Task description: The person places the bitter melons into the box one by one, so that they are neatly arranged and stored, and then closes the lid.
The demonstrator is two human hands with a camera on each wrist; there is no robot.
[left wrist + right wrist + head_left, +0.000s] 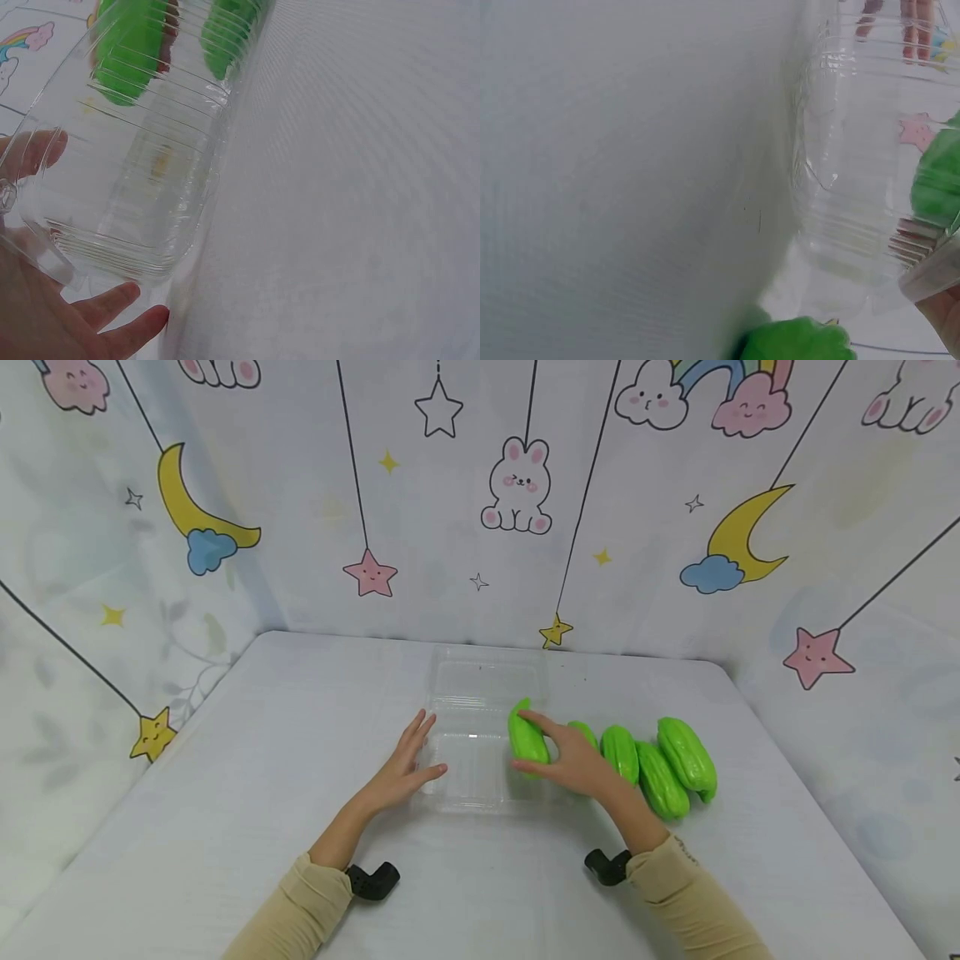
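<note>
A clear plastic clamshell box (pixel 468 781) lies with its lid (pixel 487 677) folded back toward the wall. My right hand (pixel 577 760) holds a shiny, ridged green gourd-like vegetable (pixel 527 742) over the box's right side, thumb at the near end and fingers at the far end. In the left wrist view this green vegetable (pixel 131 52) shows through the ribbed wall. My left hand (pixel 397 777) has its fingers spread at the box's left side, with fingertips (pixel 154 322) right by the corner.
Several more green vegetables (pixel 663 781) lie on the white table (pixel 480 877) to the right of the box, the closest partly hidden behind my right hand. A cloth wall (pixel 450 510) printed with moons, stars and rabbits stands behind the table.
</note>
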